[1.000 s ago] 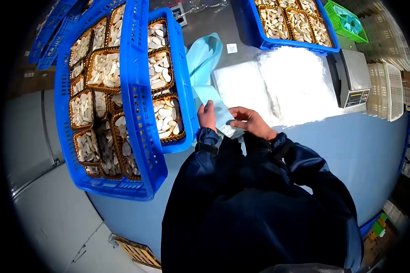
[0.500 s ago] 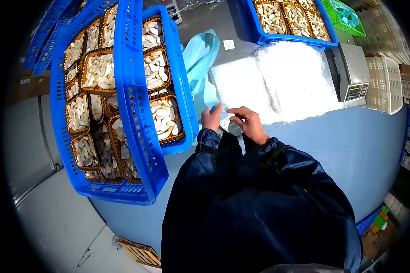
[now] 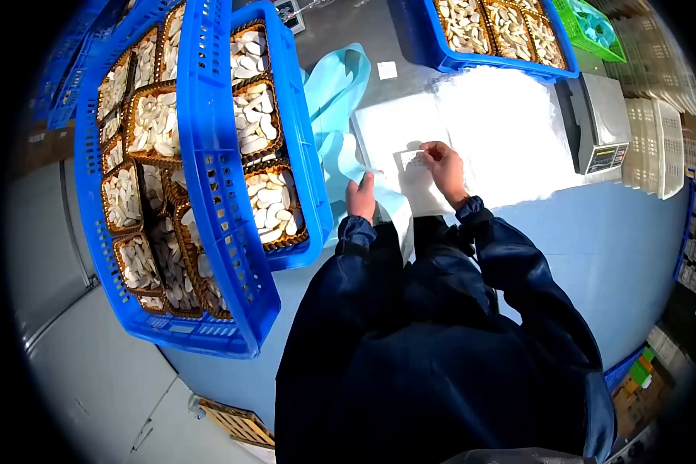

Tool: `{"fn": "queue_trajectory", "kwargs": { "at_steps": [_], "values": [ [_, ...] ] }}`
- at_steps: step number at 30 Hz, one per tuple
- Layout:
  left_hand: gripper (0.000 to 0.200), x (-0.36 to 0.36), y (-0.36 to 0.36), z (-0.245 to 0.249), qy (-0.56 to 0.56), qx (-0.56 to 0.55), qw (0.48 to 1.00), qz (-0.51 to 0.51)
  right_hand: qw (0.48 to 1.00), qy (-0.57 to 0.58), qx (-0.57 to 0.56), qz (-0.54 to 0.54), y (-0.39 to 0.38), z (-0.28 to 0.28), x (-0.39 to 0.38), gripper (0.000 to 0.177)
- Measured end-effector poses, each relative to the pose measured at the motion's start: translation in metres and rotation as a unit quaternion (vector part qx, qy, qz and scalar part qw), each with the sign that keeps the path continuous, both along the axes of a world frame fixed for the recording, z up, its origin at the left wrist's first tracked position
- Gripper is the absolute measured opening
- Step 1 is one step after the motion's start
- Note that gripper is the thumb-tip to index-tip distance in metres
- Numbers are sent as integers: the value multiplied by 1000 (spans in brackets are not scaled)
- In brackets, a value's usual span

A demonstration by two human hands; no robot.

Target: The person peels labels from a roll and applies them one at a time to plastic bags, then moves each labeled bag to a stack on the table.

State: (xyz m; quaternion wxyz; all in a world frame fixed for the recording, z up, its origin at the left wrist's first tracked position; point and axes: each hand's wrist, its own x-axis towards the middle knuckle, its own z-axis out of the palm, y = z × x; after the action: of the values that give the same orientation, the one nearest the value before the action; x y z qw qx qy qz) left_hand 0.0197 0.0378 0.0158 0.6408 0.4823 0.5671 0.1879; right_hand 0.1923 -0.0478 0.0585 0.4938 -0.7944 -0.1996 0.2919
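Right hand at 12 o'clock from my chest; fingertips pinched nearly shut on a small white label; the label lies on the flat white bag, touching it. Left hand at 11 o'clock, just beside the right wrist; fingers curled closed around the near end of the light blue strip.

My read on doing this well: keep the label flat; land one edge first, then wipe across with a fingertip so no bubble or crease gets trapped; don't drag the bag underneath; left hand keeps the strip taut and clear of the label.

Orientation: label looks wider than tall, long axis roughly 9-to-3, face up; its print is too small to read. Blue strip's long axis runs 6-to-12, from my left hand away over the table and bending toward 11; its far end lies beside the blue crate.

Around: crate of filled trays at 9 to 10 o'clock; pile of clear bags at 1; scale at 2.
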Motion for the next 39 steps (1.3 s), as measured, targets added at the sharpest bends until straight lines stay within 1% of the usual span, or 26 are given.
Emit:
{"fn": "queue_trajectory", "kwargs": {
  "at_steps": [1,2,5,6,9,11,13,16,17,19,20,21,22,23,24,25,27,28,29,31,32,33,34,35,37,39],
  "values": [
    [30,6,-2,5,-5,-6,1000,16,1000,2,-1,2,3,-3,-1,13],
    [28,9,-6,13,-66,-46,996,38,1000,17,0,4,6,-5,-2,13],
    [29,15,-7,18,-73,-55,993,68,999,39,13,4,12,-10,-4,13],
    [33,14,-8,21,-20,-39,998,47,1000,5,-17,11,14,-11,-5,13],
    [38,12,-6,13,26,5,999,19,997,-44,-49,33,18,-13,-5,16],
    [40,14,-7,15,25,-8,999,26,983,-159,-83,35,19,-5,-9,15],
    [40,13,-8,11,50,-6,999,21,983,-160,-82,39,18,-1,-16,19],
    [38,12,-8,0,34,30,999,14,953,-266,-130,63,20,2,-25,31],
    [36,12,-8,-1,40,45,998,9,953,-266,-130,62,20,4,-29,31],
    [38,13,-9,1,36,43,998,15,962,-259,-89,-11,20,9,-36,37],
    [40,14,-9,2,32,40,998,21,937,-345,-43,-11,17,13,-36,41],
    [40,15,-7,3,31,40,999,21,963,-265,-15,-36,17,15,-41,38],
    [43,13,-7,-5,57,23,998,23,997,-68,28,15,16,14,-47,38],
    [46,13,-8,-7,85,6,996,22,987,132,69,62,10,5,-50,38],
    [51,13,-8,-9,104,-24,994,36,991,86,102,4,7,-11,-38,33],
    [49,16,-4,12,68,-18,997,18,988,34,145,-43,15,-28,-14,29],
    [46,10,-7,-12,-2,-16,998,53,974,-216,66,0,17,-1,0,28],
    [44,10,-5,1,0,-56,996,64,985,-163,52,11,13,5,-8,27],
    [41,8,-2,1,-117,-143,979,89,987,-122,3,101,8,14,-15,24],
    [40,6,-1,9,-103,-111,981,119,967,45,-108,228,0,29,-30,22],
    [35,5,4,14,-97,-121,978,143,958,187,-40,214,-6,25,-37,23],
    [30,5,8,18,-92,-132,973,167,925,324,27,194,-13,21,-42,24],
    [32,4,10,24,-158,-110,972,134,923,333,65,181,-16,25,-43,27],
    [37,4,12,29,-173,-98,971,131,923,333,66,182,-17,29,-44,27],
    [40,4,14,42,-153,-112,973,130,935,314,111,119,-17,35,-48,27],
    [48,7,16,86,-85,-224,967,80,942,291,127,107,-15,39,-52,23]
  ]
}}
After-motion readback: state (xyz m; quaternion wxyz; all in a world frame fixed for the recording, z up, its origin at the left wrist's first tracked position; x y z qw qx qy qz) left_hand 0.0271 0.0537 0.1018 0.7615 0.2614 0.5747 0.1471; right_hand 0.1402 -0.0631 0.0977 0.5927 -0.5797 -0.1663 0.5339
